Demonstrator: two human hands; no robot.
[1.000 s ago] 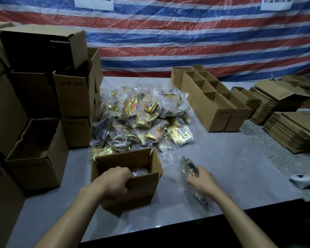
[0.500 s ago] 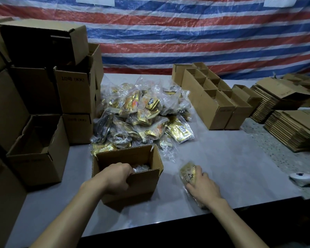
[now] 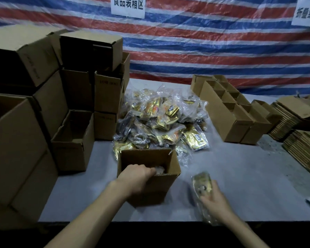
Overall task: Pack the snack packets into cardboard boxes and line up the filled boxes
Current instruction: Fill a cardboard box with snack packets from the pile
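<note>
Cardboard box (image 3: 161, 188) sits on the table (image 3: 240, 176) before me; my left hand (image 3: 134, 178) grips its near rim. My right hand (image 3: 213, 201) clasps a gold snack packet (image 3: 202, 183) beside it

Both bare forearms lay stretched forward. The left hand (image 3: 135, 178) curled its fingers over the near wall of the open box (image 3: 147, 158); the right hand (image 3: 214, 203), palm down, gripped a snack packet (image 3: 201, 183).
</note>
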